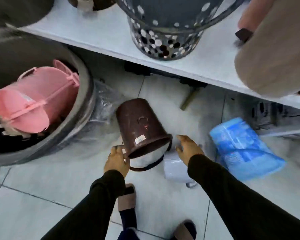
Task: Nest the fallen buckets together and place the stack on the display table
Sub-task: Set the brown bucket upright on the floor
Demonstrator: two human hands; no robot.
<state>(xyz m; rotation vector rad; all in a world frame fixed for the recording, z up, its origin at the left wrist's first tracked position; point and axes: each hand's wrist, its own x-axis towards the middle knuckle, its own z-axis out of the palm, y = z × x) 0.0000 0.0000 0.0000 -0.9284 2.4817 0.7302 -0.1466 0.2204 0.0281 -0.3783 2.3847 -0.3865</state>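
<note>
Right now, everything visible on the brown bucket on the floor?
The brown bucket is dark, glossy, plastic-looking, lying tipped on the tiled floor, base toward the display table, open mouth toward the person. A pale sticker sits near its rim and a dark bail handle loops below the mouth. The left hand touches the rim by the handle; the right hand hovers beside it, open.

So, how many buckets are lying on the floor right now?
2. A brown bucket lies on its side between the hands, the left hand at its rim. A pale bucket lies under the right hand. More may be hidden under the table.
</note>
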